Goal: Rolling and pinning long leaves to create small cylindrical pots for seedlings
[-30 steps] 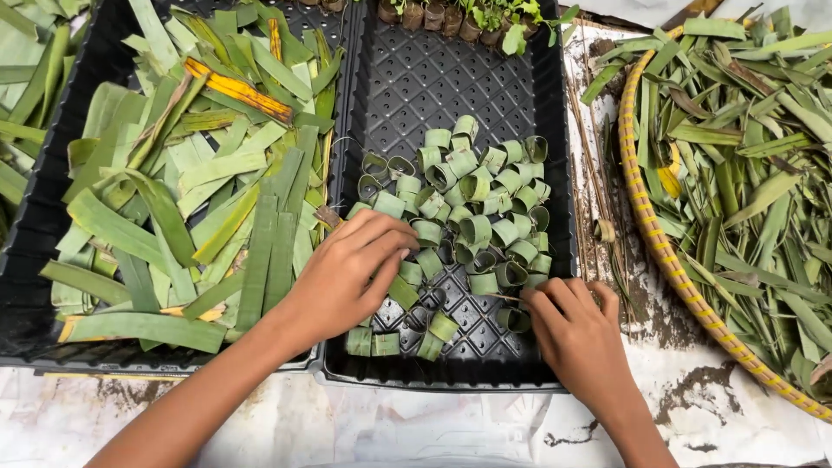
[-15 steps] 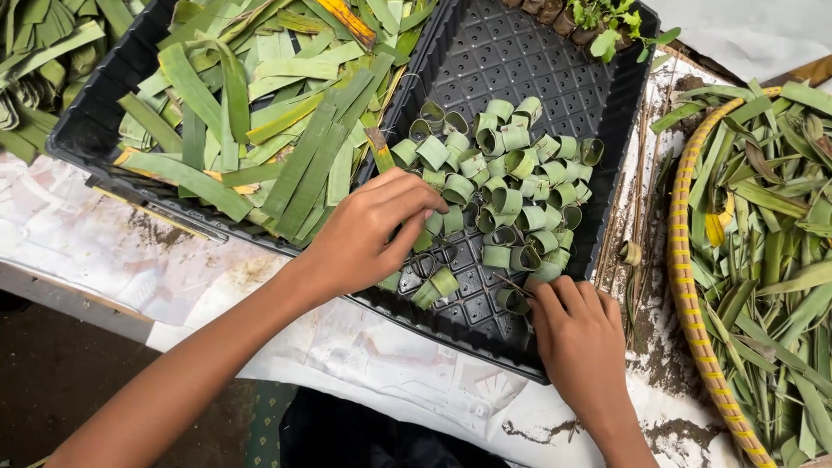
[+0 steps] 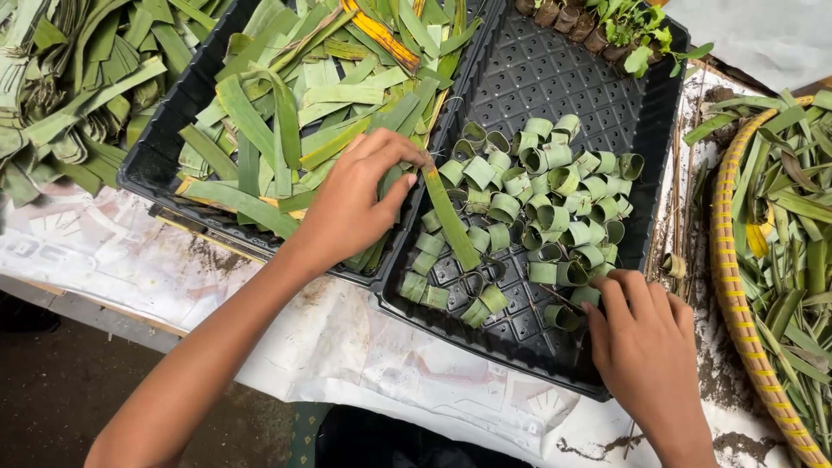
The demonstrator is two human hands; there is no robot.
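My left hand pinches the end of a long green leaf strip, which slants down over the black grid tray. That tray holds several leaf strips rolled into small rings. At the tray's near right corner my right hand rests with its fingertips on the rolled rings there; what it grips, if anything, is hidden under the fingers. To the left, a second black tray is heaped with flat cut leaf strips.
A woven basket with a yellow rim full of leaf strips stands at the right. More leaves lie piled at the far left. Small seedling pots sit behind the grid tray. A white, soil-stained sheet covers the table.
My left hand has lifted off the rolled rings, moved left to the heap of flat strips and come up with one long strip. The right hand stayed at the tray's corner. The view shifted.
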